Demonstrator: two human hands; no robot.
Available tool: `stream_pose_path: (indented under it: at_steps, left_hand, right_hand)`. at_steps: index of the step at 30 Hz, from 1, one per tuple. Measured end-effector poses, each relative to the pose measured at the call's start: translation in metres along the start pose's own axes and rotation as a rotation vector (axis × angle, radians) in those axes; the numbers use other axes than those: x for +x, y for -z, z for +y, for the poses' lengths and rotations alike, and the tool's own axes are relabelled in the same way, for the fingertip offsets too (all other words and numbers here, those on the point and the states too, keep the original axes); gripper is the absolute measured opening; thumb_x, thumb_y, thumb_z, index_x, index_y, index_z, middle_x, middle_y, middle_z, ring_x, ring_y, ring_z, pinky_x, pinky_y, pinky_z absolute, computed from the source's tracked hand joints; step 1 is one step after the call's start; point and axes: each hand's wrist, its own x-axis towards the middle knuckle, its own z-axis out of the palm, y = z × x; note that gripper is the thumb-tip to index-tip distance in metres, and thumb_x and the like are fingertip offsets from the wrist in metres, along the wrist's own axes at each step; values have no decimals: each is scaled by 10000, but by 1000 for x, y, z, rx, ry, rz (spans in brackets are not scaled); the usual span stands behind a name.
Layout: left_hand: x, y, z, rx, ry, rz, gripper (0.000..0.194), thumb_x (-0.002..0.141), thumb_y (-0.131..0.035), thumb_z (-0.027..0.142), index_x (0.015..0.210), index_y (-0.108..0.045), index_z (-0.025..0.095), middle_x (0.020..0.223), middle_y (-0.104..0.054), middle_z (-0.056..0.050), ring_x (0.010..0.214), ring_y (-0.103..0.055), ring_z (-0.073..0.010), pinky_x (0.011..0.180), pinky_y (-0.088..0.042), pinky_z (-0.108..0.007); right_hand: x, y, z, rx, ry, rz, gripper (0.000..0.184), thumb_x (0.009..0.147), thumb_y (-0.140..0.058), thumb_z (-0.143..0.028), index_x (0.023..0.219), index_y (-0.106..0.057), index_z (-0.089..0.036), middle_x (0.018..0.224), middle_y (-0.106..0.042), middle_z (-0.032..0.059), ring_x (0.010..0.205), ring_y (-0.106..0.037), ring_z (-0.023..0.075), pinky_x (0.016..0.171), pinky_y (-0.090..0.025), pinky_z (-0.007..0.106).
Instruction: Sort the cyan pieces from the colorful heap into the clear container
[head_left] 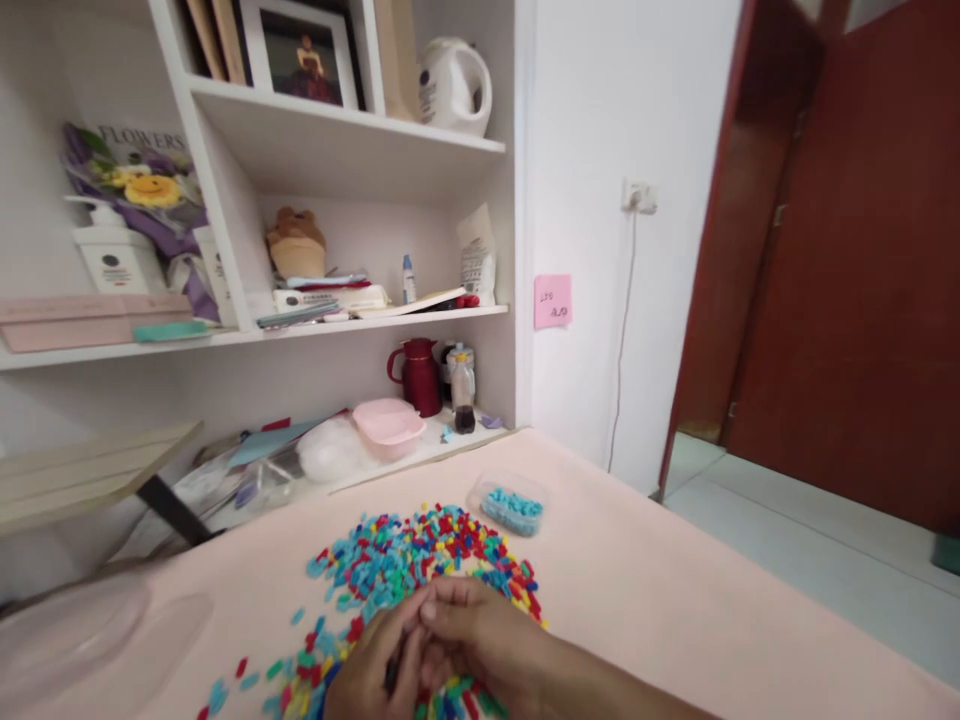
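A heap of small coloured plastic pieces (420, 555), blue, red, yellow and green, lies spread on the pale pink table (675, 600). Both hands rest on its near edge at the bottom of the view. My left hand (375, 670) and my right hand (472, 635) are pressed together with fingers curled inward, pinching among the pieces. What the fingers hold is hidden. A small clear tub (510, 503) with only blue pieces in it stands just beyond the heap to the right.
A white shelf unit (345, 150) rises behind the table with a pink bowl (388, 425), a red jug (417, 375), bottles, books and a framed picture. Clear plastic lids (82, 630) lie at the left. A red door (840, 250) stands at the right.
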Motion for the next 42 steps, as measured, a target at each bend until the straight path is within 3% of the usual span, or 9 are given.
stream_pose_path:
  at_steps: [5,10,15,19,23,30,34,37,42]
  left_hand:
    - [8,12,13,34,15,-62,291,863,-492,227,1033,-724,277,934,-767,7,808,-729,-143,715,-592,-236]
    - [5,12,14,53,3,-62,332,837,-492,168,1064,-714,264,961,-764,-8,847,-726,-148,739,-593,-251]
    - [3,10,9,95,-31,-86,385,815,-492,123,1106,-694,273,976,-761,-1,857,-724,-141,744,-586,-233]
    - [3,7,7,126,-141,-58,365,831,-496,138,1110,-690,272,967,-763,-1,826,-729,-134,714,-583,-206]
    - [3,4,8,105,-149,-30,346,845,-507,163,1127,-684,256,1000,-760,-4,854,-730,-130,719,-579,-188]
    - [3,2,11,6,1,-68,379,809,-511,150,1114,-704,265,958,-764,-15,796,-733,-136,684,-585,-193]
    - [3,3,13,-35,83,-120,375,843,-485,205,1154,-691,238,1024,-750,-53,908,-719,-168,780,-580,-244]
    - [3,4,15,-95,152,-161,383,876,-428,273,1143,-700,235,1003,-749,-69,884,-720,-187,763,-587,-280]
    - [4,5,16,-297,438,-201,445,874,-436,396,1192,-673,196,927,-759,-87,772,-725,-233,769,-578,-380]
  right_hand:
    - [-10,-4,-5,-23,-20,25,413,698,-786,-471,816,-635,-106,681,-665,35,544,-590,92,594,-448,221]
    - [-12,-3,-7,-64,-35,36,394,651,-839,-391,818,-620,-110,695,-676,37,573,-594,96,621,-457,228]
    - [-8,0,-2,-106,-23,62,415,595,-875,-352,798,-596,-120,667,-689,41,533,-595,107,576,-454,230]
    - [-7,-4,0,-124,38,143,436,560,-872,-406,717,-576,-126,547,-639,9,446,-548,94,502,-422,209]
    - [-8,-8,-2,-149,97,153,429,573,-838,-452,651,-561,-135,532,-629,10,419,-517,79,457,-391,187]
    - [-7,-6,2,-118,80,159,364,628,-809,-403,661,-554,-145,556,-649,16,382,-497,66,426,-387,174]
    - [-6,-5,2,-90,104,149,330,655,-788,-388,670,-559,-152,511,-629,0,374,-517,85,425,-413,188]
    - [-4,-3,1,-78,130,147,329,684,-769,-403,675,-555,-153,513,-623,3,380,-537,102,410,-395,192]
    - [-5,-2,-4,-105,136,182,348,719,-748,-454,748,-562,-161,573,-598,-20,383,-472,70,409,-363,193]
